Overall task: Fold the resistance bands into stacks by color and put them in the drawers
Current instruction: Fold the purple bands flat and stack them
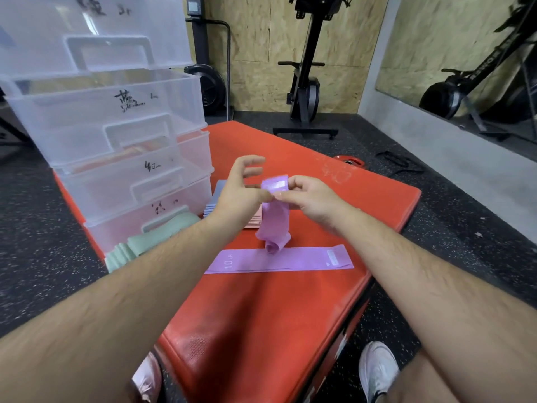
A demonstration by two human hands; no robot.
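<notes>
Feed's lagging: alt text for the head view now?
The left hand and right hand pinch the top of a hanging purple band above a red pad; its curled lower end hangs over a flat purple band marked 10 LB. A pink stack and grey stack lie behind, green bands by the clear drawers at left.

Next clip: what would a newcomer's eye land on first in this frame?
First, the purple band pinched between the left hand and the right hand at the centre, its curled lower end hanging over a second purple band that lies flat on the bright red pad. Next, the tall stack of clear drawers at the left, with folded green bands at its foot.
</notes>
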